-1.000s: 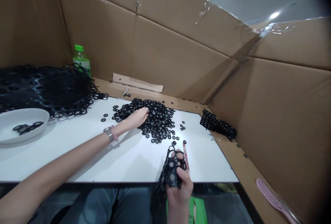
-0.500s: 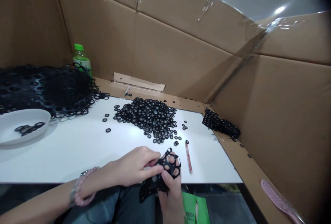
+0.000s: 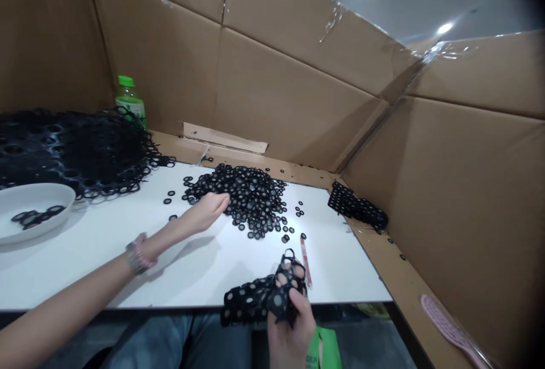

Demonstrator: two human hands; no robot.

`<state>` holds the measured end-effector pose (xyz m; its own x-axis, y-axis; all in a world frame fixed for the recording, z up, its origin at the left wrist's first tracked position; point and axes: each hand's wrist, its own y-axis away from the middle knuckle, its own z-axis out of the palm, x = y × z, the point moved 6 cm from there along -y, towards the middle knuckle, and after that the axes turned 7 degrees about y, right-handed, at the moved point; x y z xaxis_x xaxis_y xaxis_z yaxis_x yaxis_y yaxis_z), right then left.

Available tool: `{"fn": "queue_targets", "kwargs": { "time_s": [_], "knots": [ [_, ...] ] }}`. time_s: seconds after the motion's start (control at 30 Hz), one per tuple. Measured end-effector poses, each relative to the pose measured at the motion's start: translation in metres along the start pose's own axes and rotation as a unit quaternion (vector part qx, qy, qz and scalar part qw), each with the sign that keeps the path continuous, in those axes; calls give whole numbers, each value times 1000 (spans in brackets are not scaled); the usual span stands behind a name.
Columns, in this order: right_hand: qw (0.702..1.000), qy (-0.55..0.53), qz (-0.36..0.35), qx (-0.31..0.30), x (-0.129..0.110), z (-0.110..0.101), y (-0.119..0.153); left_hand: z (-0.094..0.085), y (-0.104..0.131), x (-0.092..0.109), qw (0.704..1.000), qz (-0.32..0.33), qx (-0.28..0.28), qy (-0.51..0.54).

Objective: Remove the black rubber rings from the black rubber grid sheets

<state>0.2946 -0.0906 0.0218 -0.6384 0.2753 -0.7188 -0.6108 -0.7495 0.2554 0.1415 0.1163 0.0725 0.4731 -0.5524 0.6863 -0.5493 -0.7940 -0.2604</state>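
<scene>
My right hand (image 3: 293, 312) grips a piece of black mesh (image 3: 251, 298) over the table's front edge. Pale round centres fill many of its holes, while the holes near my fingers are open and show skin. My left hand (image 3: 210, 209) reaches forward to the left side of a heap of small black rings (image 3: 251, 196) with pale centres. Its fingers are pinched together at the heap, and whatever lies between the fingertips is hidden. Left of the heap, a few loose rings (image 3: 169, 201) lie on the white table (image 3: 128, 244).
A white bowl (image 3: 70, 201) holding black ring pieces stands at left, before a big pile of black netting (image 3: 85, 147) and a green-capped bottle (image 3: 130, 102). A red strip (image 3: 306, 264), a rolled black mesh (image 3: 357, 205) and a pink hairbrush (image 3: 447, 326) lie rightward. Cardboard walls (image 3: 289, 91) enclose the table.
My left hand has let go of the mesh and moved forward and left to the heap of rings. My right hand keeps its hold on the mesh, now shifted slightly right.
</scene>
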Motion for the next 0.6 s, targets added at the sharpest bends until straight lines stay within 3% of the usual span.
{"fn": "queue_targets", "kwargs": {
  "time_s": [0.13,0.27,0.37,0.43,0.53,0.6],
  "knots": [
    [998,-45,38,23,15,11,2,-2,-50,-20,990,-33,-5,-134],
    [996,-72,46,32,18,25,-1,4,-69,-10,989,-26,-5,-145],
    [992,-77,62,77,22,22,-3,8,-41,24,995,9,-26,-97],
    [994,-49,53,81,25,20,-3,18,-5,58,992,62,-110,-15],
    [999,31,13,26,31,20,-2,28,48,100,969,99,-223,43],
    [998,68,-2,-8,36,17,-1,30,68,111,963,76,-252,61]
  ]
}}
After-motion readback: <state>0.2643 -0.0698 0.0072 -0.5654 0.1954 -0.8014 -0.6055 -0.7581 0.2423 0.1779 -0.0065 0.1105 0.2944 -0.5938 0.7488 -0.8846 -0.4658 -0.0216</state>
